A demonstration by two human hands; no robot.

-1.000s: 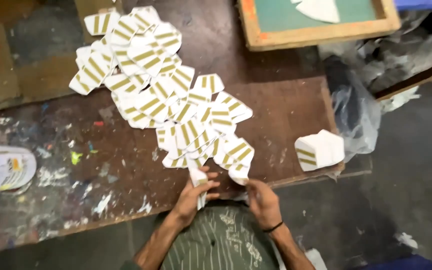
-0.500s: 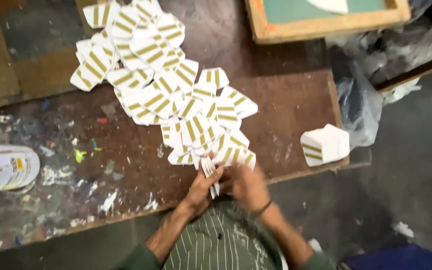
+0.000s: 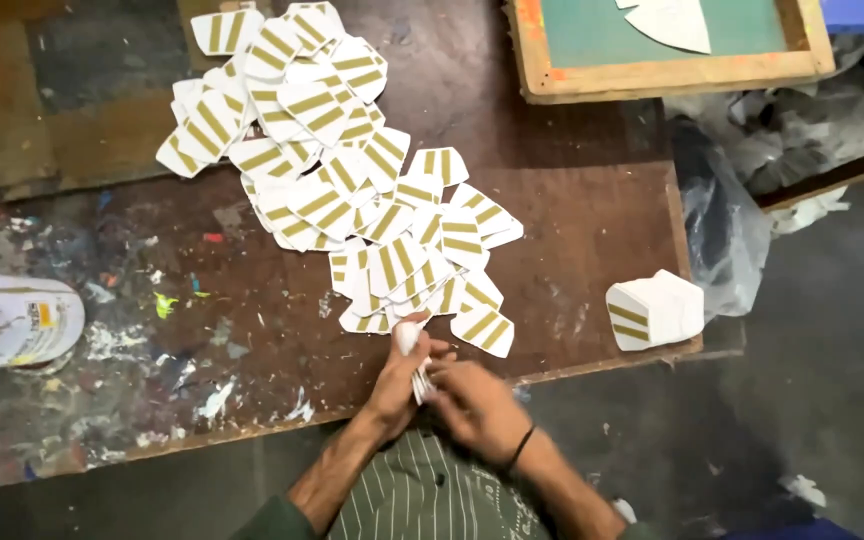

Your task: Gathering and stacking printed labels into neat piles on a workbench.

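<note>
Your left hand (image 3: 397, 375) and your right hand (image 3: 472, 405) are both closed on a small stack of white cards (image 3: 418, 378), held at the near edge of the brown table (image 3: 592, 250). Just past your fingers, many more gold-striped cards (image 3: 342, 190) lie spread out. A neat pile of cards (image 3: 652, 310) sits at the table's right corner.

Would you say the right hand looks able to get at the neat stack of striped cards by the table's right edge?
Probably yes: the stack sits apart on bare tabletop, unobstructed, though the right hand is busy holding cards.
</note>
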